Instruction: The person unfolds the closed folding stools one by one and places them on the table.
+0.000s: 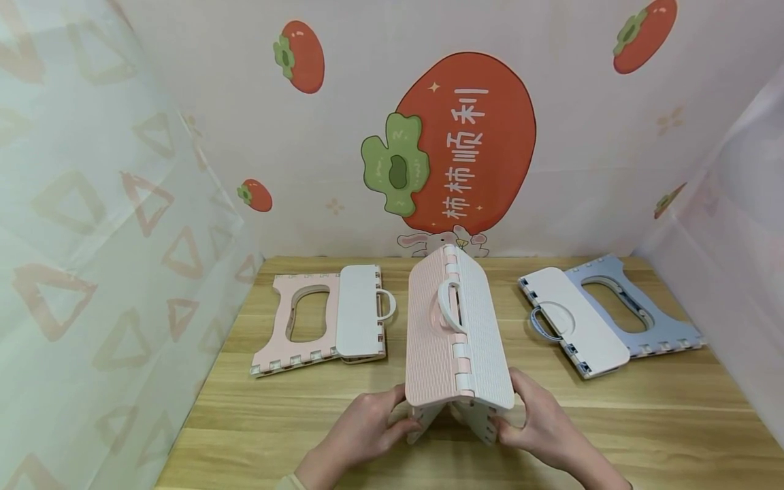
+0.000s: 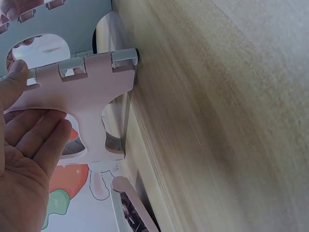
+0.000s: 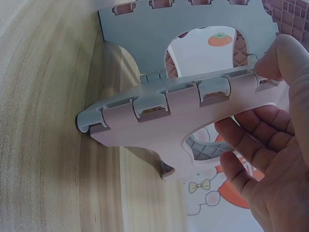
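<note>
A pink and white folding step stool [image 1: 429,347] stands partly folded in the middle of the table, its top bent into a ridge along the hinge. A white carry handle lies over that ridge. My left hand [image 1: 367,425] grips the left leg panel [image 2: 87,92], thumb at the hinged edge and fingers at the cut-out. On the other side, my right hand [image 1: 545,425] holds the right leg panel [image 3: 145,125] in the same way, its fingers behind the panel in the right wrist view. The stool's inside is mostly hidden from above.
Left of the stool, another pink and white folding stool [image 1: 359,313] lies flat on the wooden table [image 1: 245,429]. To the right lies a blue and white one [image 1: 576,320], turned at an angle. Printed sheets [image 1: 331,150] wall in the back and sides.
</note>
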`<state>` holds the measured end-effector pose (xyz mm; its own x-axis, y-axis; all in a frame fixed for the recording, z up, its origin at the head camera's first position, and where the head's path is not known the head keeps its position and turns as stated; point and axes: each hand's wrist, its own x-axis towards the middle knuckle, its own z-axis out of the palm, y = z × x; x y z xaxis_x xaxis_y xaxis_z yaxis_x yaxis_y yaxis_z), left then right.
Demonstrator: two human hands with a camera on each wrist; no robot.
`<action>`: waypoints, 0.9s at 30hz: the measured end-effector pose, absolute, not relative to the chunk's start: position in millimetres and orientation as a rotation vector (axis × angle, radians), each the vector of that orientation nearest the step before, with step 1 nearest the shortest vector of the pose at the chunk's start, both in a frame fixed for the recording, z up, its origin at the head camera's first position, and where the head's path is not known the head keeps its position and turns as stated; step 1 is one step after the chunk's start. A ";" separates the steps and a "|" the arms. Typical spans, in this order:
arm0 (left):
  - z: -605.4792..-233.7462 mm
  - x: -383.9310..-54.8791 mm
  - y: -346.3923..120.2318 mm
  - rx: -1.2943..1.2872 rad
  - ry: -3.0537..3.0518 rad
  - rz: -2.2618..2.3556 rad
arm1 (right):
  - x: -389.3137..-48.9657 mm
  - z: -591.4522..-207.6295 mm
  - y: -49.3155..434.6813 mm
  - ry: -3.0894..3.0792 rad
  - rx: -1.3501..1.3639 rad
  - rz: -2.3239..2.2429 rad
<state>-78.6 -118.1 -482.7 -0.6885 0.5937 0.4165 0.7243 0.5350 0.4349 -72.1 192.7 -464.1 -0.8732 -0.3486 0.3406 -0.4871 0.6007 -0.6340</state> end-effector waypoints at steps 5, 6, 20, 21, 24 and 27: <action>-482.3 -78.7 -119.0 -1.115 -2.549 -0.882 | -72.5 -464.2 193.1 -2.645 0.698 1.118; -482.3 -78.8 -119.1 -1.115 -2.548 -0.884 | -72.6 -464.1 193.1 -2.645 0.698 1.115; -481.7 -79.3 -120.9 -1.113 -2.554 -0.848 | -71.4 -462.0 194.5 -2.668 0.672 1.101; -481.6 -79.5 -120.9 -1.114 -2.551 -0.841 | -71.4 -461.8 194.6 -2.670 0.671 1.095; -481.4 -80.0 -121.3 -1.120 -2.550 -0.834 | -71.2 -461.3 194.9 -2.668 0.672 1.077; -481.3 -80.2 -121.7 -1.124 -2.556 -0.823 | -71.4 -461.2 195.6 -2.658 0.682 1.063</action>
<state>-80.2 -121.7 -481.3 -0.6793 0.6045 0.4161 0.7337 0.5479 0.4018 -71.4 195.6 -461.2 -0.8740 -0.3428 0.3444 -0.4857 0.6353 -0.6004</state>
